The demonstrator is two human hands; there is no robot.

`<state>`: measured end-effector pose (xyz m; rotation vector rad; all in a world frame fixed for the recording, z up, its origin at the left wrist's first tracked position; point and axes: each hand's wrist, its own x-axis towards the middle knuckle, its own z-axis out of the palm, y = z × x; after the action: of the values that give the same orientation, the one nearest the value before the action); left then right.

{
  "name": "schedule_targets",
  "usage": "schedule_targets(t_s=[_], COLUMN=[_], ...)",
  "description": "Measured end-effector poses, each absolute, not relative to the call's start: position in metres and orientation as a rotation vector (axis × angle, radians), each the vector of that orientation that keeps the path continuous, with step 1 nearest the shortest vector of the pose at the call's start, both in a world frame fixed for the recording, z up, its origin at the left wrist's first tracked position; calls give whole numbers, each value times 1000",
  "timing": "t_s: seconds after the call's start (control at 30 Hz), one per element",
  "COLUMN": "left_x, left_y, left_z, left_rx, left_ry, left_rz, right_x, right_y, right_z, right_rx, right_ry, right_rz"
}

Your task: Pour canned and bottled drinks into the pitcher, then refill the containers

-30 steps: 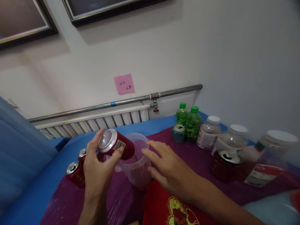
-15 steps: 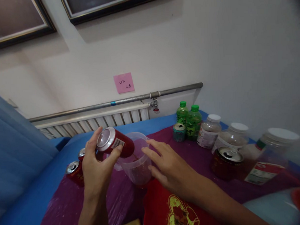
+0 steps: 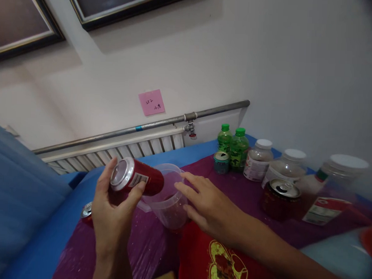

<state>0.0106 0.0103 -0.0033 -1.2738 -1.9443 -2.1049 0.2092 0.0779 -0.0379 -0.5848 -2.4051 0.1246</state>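
Observation:
My left hand point(image 3: 116, 206) grips a red drink can point(image 3: 144, 178) with a silver base and a barcode. The can is tilted almost level, its base toward the left and its top end over the mouth of a clear plastic pitcher point(image 3: 168, 214). That top end is hidden from view. Dark liquid shows low in the pitcher. On the pitcher's right side, the fingers of my right hand point(image 3: 206, 203) rest at the rim and wall. Behind my left wrist, another red can point(image 3: 87, 213) is partly hidden.
A red item with gold hearts point(image 3: 227, 263) lies before the pitcher on purple sheeting point(image 3: 148, 248). To the right stand green-capped bottles point(image 3: 239, 151), a small teal can point(image 3: 221, 163), white-lidded jars point(image 3: 258, 162) and a dark red can point(image 3: 280, 201). A radiator point(image 3: 143, 148) runs along the wall.
My left hand and the can have shifted slightly left, and the can lies closer to level. A thin stream seen earlier at its top end no longer shows. My right hand stays at the pitcher.

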Motion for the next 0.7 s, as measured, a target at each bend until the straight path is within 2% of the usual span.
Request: schedule_targets(t_s=[0.3, 0.53, 0.7], left_x=[17, 20, 10], left_y=[7, 5, 11], left_z=[4, 12, 8], left_rx=[-1207, -1097, -1143], left_ry=[-1867, -1594, -1984], left_rz=[-2312, -2651, -2419], right_x=[210, 211, 212], right_y=[78, 77, 76], right_z=[-39, -36, -37], right_rx=[-579, -582, -584], right_ry=[-2436, -2454, -2459], right_rz=[115, 141, 145])
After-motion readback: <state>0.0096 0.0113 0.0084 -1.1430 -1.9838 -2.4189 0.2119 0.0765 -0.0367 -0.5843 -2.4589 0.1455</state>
